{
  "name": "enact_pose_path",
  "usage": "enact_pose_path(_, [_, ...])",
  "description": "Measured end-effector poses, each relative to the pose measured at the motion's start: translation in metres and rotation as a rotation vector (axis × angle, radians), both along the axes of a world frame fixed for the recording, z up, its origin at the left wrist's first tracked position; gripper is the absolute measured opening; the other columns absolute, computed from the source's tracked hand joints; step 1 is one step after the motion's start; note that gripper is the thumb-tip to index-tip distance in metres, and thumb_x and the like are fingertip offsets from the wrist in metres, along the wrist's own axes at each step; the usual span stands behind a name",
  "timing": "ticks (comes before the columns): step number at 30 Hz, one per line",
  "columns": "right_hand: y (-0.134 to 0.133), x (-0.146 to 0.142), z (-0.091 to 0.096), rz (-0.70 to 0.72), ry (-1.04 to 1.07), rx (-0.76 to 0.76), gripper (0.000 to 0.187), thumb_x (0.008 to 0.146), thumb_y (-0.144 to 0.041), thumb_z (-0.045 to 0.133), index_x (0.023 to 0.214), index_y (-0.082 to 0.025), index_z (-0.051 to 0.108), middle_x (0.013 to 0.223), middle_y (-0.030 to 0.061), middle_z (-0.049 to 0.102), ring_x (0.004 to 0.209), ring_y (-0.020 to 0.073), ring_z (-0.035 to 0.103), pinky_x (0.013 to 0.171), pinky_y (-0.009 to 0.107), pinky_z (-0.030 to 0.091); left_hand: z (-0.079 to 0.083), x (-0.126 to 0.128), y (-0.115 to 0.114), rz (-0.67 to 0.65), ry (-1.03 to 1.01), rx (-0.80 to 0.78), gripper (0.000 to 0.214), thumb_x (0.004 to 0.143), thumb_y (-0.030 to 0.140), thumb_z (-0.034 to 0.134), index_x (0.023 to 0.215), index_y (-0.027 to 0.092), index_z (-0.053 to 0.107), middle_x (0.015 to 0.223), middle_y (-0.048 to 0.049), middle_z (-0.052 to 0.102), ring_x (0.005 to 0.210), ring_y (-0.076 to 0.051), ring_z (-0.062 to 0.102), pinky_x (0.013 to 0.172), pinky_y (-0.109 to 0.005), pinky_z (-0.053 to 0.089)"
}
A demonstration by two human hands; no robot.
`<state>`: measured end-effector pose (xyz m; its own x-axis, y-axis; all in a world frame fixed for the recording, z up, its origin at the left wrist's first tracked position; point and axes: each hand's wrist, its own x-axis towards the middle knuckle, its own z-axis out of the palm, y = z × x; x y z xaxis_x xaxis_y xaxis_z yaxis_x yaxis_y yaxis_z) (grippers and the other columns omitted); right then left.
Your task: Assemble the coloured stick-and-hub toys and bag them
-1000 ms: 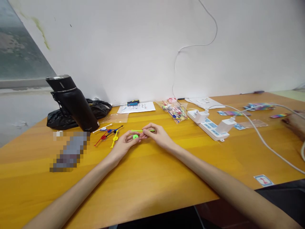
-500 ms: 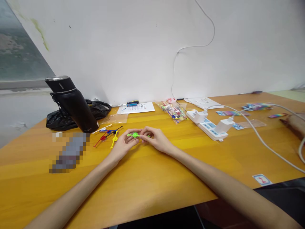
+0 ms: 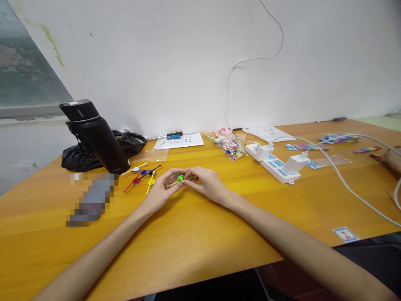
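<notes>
A small green plastic spinner arrow (image 3: 181,178), with a round disc at its middle, is held between my two hands just above the table. My left hand (image 3: 164,186) has its fingers curled around the left end. On the other side, my right hand (image 3: 205,184) pinches the right part between thumb and fingers. Left of my hands lie several similar spinner arrows, among them a yellow one (image 3: 151,182), a red one (image 3: 135,181) and a black one (image 3: 153,172).
A black bottle (image 3: 100,142) stands by a black plastic bag (image 3: 73,159). Behind my hands are a screwdriver (image 3: 173,135), papers and a clear bag of colourful parts (image 3: 230,146). A white power strip (image 3: 277,167) with cables sits to the right. Another person's hand (image 3: 390,161) shows at the right edge.
The green spinner arrow has been turned in my fingers: its disc, seen face-on before, now shows tilted. Both hands stay in nearly the same place.
</notes>
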<state>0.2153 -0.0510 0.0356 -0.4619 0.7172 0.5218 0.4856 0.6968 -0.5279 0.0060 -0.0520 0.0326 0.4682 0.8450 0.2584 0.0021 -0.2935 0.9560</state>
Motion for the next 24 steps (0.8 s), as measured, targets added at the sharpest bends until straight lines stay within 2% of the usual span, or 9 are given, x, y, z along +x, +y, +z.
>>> enact_pose_path(12, [0.0007,0.0004,-0.0014,0.009,-0.043,0.095,0.012,0.098,-0.032,0.064,0.098,-0.020,0.067,0.091,0.0036,0.072,0.080,0.0152,0.066,0.075,0.025,0.048,-0.0030,-0.0007,0.0026,-0.023,0.042,-0.011,0.036,0.093,0.035,0.068,0.126,0.020,0.064,0.138,-0.0107,0.065,0.130,-0.027,0.059,0.113,-0.040,0.043])
enact_pose_path(24, [0.0019,0.0017,-0.0031,0.013,-0.088,0.063,0.015,0.100,-0.034,0.061,0.100,-0.020,0.067,0.093,0.0045,0.072,0.083,0.0160,0.066,0.076,0.025,0.047,-0.0033,-0.0023,0.0045,-0.071,0.081,-0.073,0.035,0.094,0.037,0.066,0.124,0.020,0.064,0.136,-0.0100,0.066,0.128,-0.026,0.060,0.113,-0.041,0.042])
